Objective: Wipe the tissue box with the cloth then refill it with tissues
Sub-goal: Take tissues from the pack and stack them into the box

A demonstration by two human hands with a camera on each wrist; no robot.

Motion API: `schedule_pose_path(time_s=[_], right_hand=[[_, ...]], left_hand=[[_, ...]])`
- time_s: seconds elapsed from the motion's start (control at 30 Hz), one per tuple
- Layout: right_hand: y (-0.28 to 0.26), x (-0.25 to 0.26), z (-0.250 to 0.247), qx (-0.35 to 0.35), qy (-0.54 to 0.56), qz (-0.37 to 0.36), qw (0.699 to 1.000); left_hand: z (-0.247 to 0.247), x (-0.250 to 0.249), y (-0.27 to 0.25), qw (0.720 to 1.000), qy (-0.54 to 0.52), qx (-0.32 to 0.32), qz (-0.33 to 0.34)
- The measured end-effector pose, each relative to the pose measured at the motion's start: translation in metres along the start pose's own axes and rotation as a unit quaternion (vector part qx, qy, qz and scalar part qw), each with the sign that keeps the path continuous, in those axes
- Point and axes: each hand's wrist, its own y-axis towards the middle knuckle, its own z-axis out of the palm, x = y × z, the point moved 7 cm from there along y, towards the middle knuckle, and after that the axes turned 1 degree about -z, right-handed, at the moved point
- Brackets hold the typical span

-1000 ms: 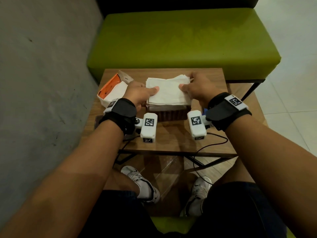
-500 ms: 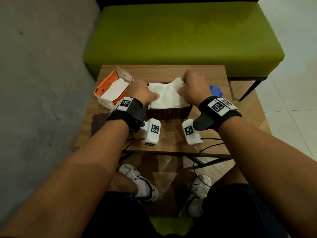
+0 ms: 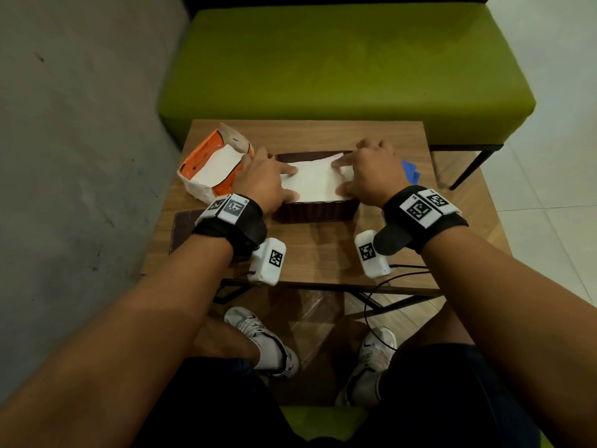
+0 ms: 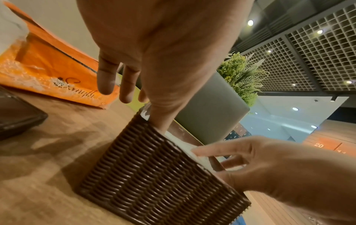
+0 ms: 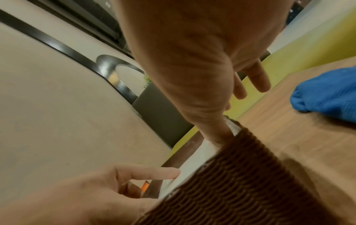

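The brown woven tissue box [image 3: 315, 213] stands in the middle of the wooden table [image 3: 323, 257]. A stack of white tissues [image 3: 311, 181] lies inside it, level with the rim. My left hand [image 3: 268, 182] presses flat on the stack's left end, thumb along the near edge. My right hand [image 3: 368, 169] presses on the right end with its fingers spread. In the left wrist view the box wall [image 4: 154, 175] fills the foreground with the tissues' edge [image 4: 185, 144] above it. The blue cloth [image 3: 410, 173] lies on the table right of the box, also in the right wrist view [image 5: 327, 92].
An opened orange tissue packet [image 3: 213, 166] with white tissues in it lies at the table's left. A dark brown flat lid [image 3: 182, 227] rests near the front left corner. A green bench [image 3: 339, 69] stands behind the table, a grey wall to the left.
The tissue stack has gone from sitting on top of the box down into it. Both hands have moved from gripping its ends to pressing flat on it.
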Motion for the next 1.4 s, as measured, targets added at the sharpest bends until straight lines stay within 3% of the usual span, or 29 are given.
schedule_pose_path(time_s=[0.13, 0.33, 0.57, 0.73, 0.8, 0.87, 0.93, 1.0, 1.17, 1.3, 1.4], right_hand=[[0.003, -0.002, 0.007, 0.062, -0.055, 0.028, 0.996], [0.021, -0.002, 0.020, 0.065, -0.074, 0.049, 0.994], [0.019, 0.003, 0.016, 0.138, -0.035, -0.017, 0.990], [0.018, 0.009, -0.014, 0.048, 0.065, -0.035, 0.996], [0.019, 0.025, -0.034, 0.000, 0.058, -0.054, 0.997], [0.020, 0.054, -0.054, -0.026, 0.058, -0.090, 0.994], [0.024, 0.091, -0.062, -0.003, 0.071, -0.137, 0.988], [0.031, 0.131, -0.057, 0.040, 0.077, -0.182, 0.979], [0.072, 0.206, -0.017, 0.101, 0.053, -0.241, 0.964], [0.113, 0.231, 0.026, 0.145, -0.011, -0.229, 0.962], [0.142, 0.225, 0.064, 0.176, -0.071, -0.206, 0.960]], left_hand=[[0.006, 0.005, 0.008, 0.998, 0.039, 0.051, -0.023], [0.005, -0.003, 0.017, 0.996, 0.037, 0.073, -0.018], [0.001, -0.005, 0.017, 0.997, 0.024, 0.071, 0.012], [0.002, 0.011, 0.013, 0.996, -0.033, 0.082, 0.014], [-0.010, 0.018, 0.011, 0.993, -0.108, 0.046, 0.014], [-0.033, 0.037, 0.012, 0.982, -0.182, -0.042, -0.015], [-0.056, 0.065, 0.016, 0.970, -0.199, -0.122, -0.060], [-0.067, 0.095, 0.023, 0.966, -0.179, -0.147, -0.112], [-0.058, 0.140, 0.053, 0.979, -0.086, -0.063, -0.174], [-0.037, 0.148, 0.073, 0.988, -0.041, 0.006, -0.148], [-0.028, 0.148, 0.086, 0.992, -0.057, 0.021, -0.108]])
